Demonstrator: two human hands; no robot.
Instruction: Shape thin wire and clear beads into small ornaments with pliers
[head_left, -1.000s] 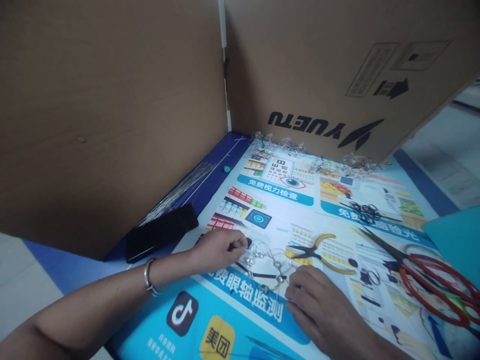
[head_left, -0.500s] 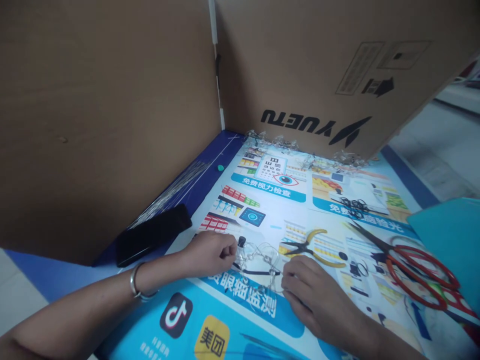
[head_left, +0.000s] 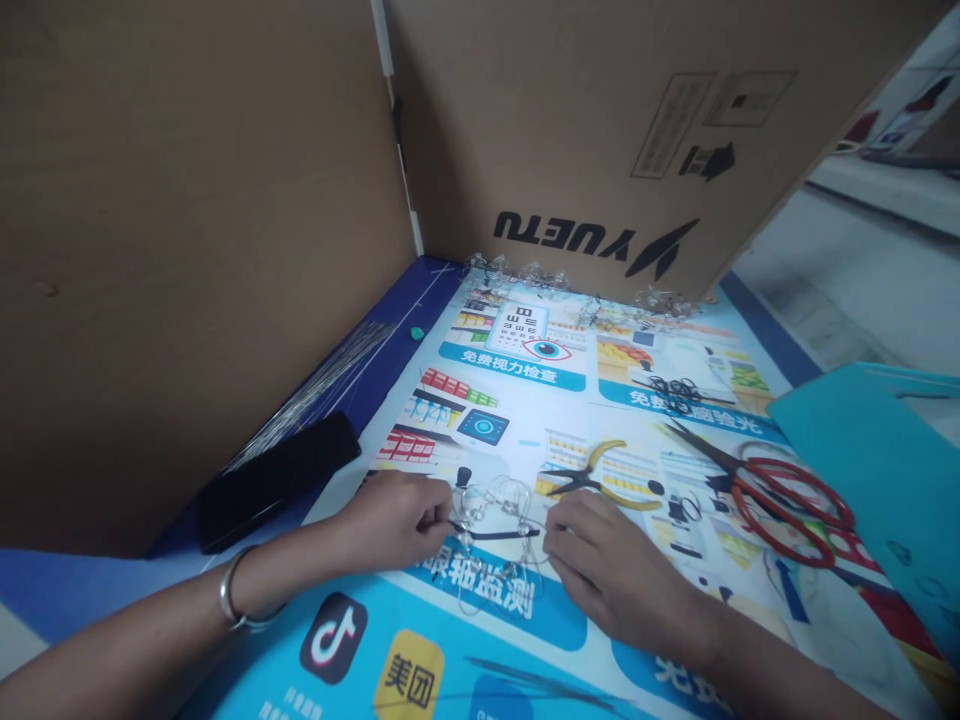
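Between my two hands is a looped thin-wire piece with small clear bits on it, above the printed sheet. My left hand is closed at its left side, thumb and fingers pinched together. On the opposite side, my right hand has its fingers curled in a pinch at the wire's edge. What exactly lies between the fingertips is mostly hidden. Just beyond my right hand lie pliers with yellow handles. Scissors with red handles rest farther right.
Tall cardboard panels wall off the left and back. A black phone and a bundle of thin wires lie at left. Similar wire pieces line the back panel. Black rings and a turquoise sheet are at right.
The view has turned a little to the right, so the surroundings sit farther left. Both hands stay closed at the wire piece, with nearly the same pose.
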